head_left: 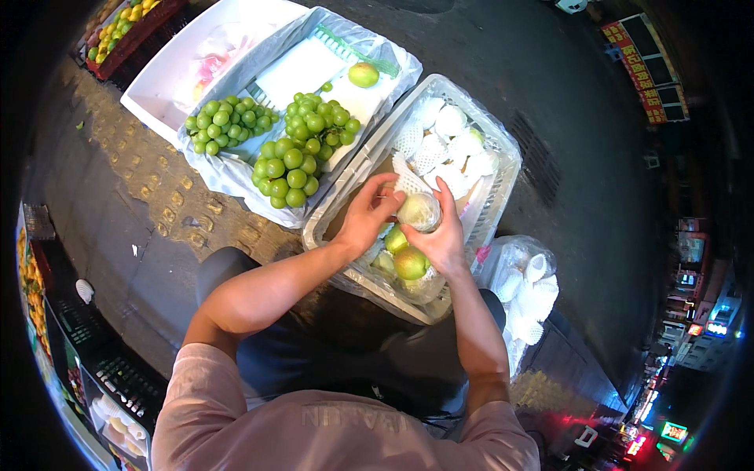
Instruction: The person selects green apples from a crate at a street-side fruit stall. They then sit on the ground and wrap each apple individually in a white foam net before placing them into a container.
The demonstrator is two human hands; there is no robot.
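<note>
My right hand [441, 237] grips a round, pale yellow-green fruit [419, 212] in clear film, thumb below and fingers on its right side. My left hand [366, 213] is at the fruit's left side, fingers bent and thumb near the film; what it pinches is unclear. Just above the fruit, beside the left fingertips, is a white foam net sleeve [408, 177]. Both hands are over a pale plastic crate [503, 177]. Under them lie green fruits with a reddish blush [411, 263], in clear plastic. Several foam-netted fruits [450, 122] fill the crate's far end.
Left of the crate, a plastic-lined basket [404, 59] holds green grapes [294, 161] and one loose fruit [363, 74]. Beyond it is a white bin [149, 94]. At the crate's right, a clear bag [522, 286] contains white foam nets. Fruit displays [122, 31] stand at the left.
</note>
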